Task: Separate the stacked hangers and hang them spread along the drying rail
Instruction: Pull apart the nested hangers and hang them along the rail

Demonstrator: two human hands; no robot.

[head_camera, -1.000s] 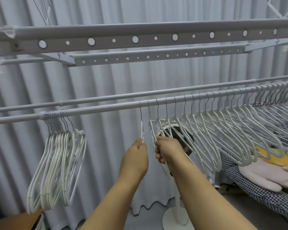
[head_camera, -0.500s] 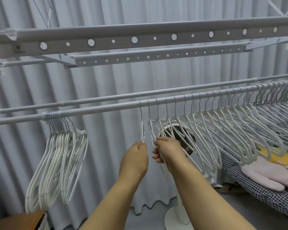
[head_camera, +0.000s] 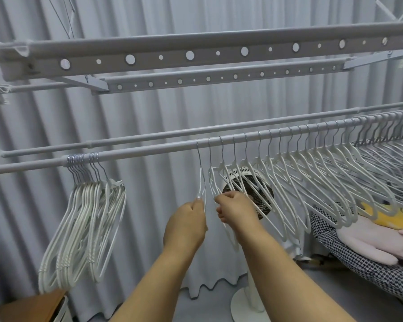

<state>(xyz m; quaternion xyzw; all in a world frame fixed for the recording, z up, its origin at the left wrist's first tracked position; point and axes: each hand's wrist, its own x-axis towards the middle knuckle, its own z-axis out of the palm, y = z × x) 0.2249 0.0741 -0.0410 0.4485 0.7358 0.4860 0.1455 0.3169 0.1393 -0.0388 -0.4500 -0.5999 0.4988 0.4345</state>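
While the left hand (head_camera: 186, 226) pinches the endmost white hanger (head_camera: 202, 182) in its fingers and the right hand (head_camera: 236, 209) grips the next hanger (head_camera: 211, 182) beside it, both hang from the drying rail (head_camera: 149, 152) at the left end of the spread row (head_camera: 312, 163). Judged from this, nudging each hook sideways with an even gap would serve best. Left of that row the rail runs bare up to the stacked hangers (head_camera: 86, 224), leaving room. A fan (head_camera: 254, 196) stands just behind the row.
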